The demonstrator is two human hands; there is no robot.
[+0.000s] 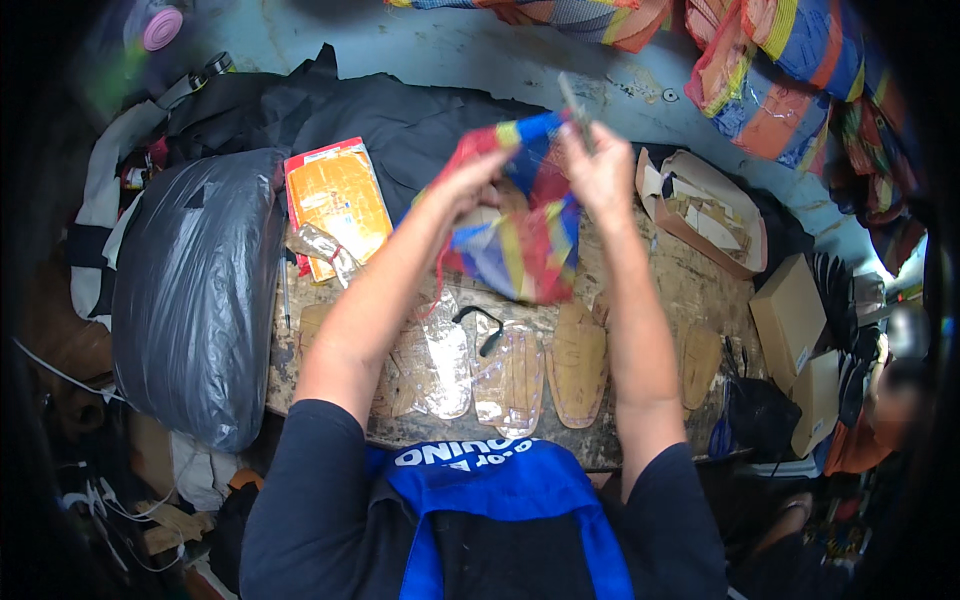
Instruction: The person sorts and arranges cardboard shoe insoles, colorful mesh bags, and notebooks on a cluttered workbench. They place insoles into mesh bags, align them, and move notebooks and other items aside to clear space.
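The left hand (472,187) grips a red, blue and yellow mesh cloth (515,258); the right hand (602,178) holds a tool (570,95) (too blurred to identify).

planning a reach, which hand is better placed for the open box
Probably the right hand: nearer the open box, though holding a blurred tool; the left hand is farther, at the multicoloured cloth.

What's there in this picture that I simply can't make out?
In the head view:
Thin tool in the right hand: exact kind lost to motion blur.
Left hand: its grip on the checked fabric is blurred.
Black plastic bundle: contents hidden by its wrapping.
Hanging striped material: cut off by the upper edge.
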